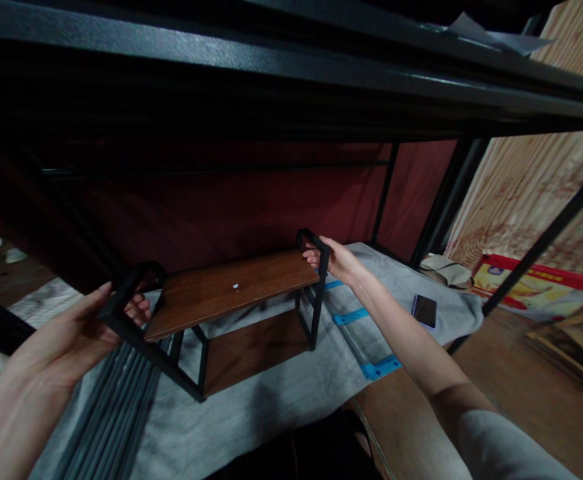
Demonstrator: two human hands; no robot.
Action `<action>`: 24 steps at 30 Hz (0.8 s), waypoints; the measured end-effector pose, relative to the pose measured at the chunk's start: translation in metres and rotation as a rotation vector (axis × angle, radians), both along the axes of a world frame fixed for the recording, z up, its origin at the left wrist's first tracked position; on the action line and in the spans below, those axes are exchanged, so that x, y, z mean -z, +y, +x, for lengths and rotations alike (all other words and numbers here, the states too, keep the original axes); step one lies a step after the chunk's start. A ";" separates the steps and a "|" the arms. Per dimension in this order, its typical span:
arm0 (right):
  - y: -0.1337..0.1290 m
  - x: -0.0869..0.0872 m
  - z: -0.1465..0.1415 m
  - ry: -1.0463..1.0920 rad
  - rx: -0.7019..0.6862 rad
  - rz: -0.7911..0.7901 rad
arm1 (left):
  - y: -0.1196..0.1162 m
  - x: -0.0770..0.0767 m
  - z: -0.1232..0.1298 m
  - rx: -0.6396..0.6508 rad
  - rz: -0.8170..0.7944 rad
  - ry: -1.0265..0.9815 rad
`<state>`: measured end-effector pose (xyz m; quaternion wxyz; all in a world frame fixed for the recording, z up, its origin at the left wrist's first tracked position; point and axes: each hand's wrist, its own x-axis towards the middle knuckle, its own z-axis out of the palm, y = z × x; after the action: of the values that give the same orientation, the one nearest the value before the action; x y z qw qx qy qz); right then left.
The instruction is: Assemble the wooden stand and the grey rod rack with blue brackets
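Observation:
A small two-tier shelf (241,283) with brown wooden boards and black metal side frames stands in front of me. My left hand (96,320) is wrapped round the upper part of its left side frame, thumb on top and fingertips showing inside. On the other side, my right hand (334,259) grips the upper part of the right side frame, its fingers curled under the black bar. A small white speck lies on the top board. The lower board (259,350) is partly shaded by the upper one.
A dark metal beam (291,63) crosses overhead. Grey cloth (231,427) lies under the shelf. Dark tubes (114,407) lie at the left, pieces with blue ends (381,367) at the right. A phone (424,311), a red-and-yellow box (531,287) and a wooden crate (579,340) are farther right.

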<state>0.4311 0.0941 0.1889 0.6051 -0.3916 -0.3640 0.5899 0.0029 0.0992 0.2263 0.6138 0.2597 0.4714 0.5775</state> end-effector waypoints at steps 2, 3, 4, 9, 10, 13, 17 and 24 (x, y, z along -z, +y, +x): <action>0.002 -0.001 0.000 0.014 0.022 -0.005 | 0.000 0.000 -0.001 -0.002 0.010 -0.026; 0.003 -0.002 0.000 0.019 0.027 -0.009 | -0.001 -0.001 0.000 -0.003 0.008 -0.032; 0.003 -0.003 0.000 0.023 0.026 -0.014 | -0.001 -0.002 0.000 -0.006 0.003 -0.031; 0.002 -0.008 -0.001 0.043 0.017 0.003 | -0.003 -0.005 0.006 -0.026 -0.015 0.005; 0.001 -0.008 -0.001 0.042 0.022 0.011 | -0.002 -0.005 0.006 -0.019 -0.019 0.007; 0.002 -0.008 -0.003 0.019 0.019 0.030 | 0.002 -0.004 0.004 0.038 -0.017 -0.019; 0.004 -0.010 -0.006 -0.006 -0.009 0.055 | 0.005 -0.004 -0.001 0.050 0.022 -0.021; 0.009 -0.021 -0.006 -0.020 0.015 0.002 | 0.001 -0.010 0.007 0.024 0.024 0.030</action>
<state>0.4251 0.1029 0.2096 0.6061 -0.3995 -0.3676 0.5813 0.0099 0.1006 0.2360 0.6103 0.2813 0.4707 0.5717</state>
